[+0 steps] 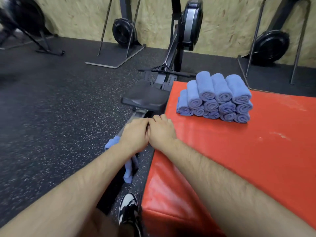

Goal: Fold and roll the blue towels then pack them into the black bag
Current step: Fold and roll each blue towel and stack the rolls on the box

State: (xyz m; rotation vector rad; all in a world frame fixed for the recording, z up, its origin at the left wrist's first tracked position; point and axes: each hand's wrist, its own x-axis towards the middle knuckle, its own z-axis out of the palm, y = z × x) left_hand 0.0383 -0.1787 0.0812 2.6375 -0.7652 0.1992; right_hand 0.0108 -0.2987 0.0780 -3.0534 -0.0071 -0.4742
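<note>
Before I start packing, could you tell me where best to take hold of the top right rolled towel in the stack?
Grip the top right rolled towel around its middle, from above and the right. It lies on its side atop the stack, upper curve and right flank exposed, another roll against its left. Wrapping across the roll should keep the spiral from loosening.

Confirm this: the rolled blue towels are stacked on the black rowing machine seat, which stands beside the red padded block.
Wrong in one point. The stack of rolled blue terry towels lies on the red padded vinyl block, not on the black padded rowing machine seat. The seat does stand beside that block. The head view shows it.
</note>
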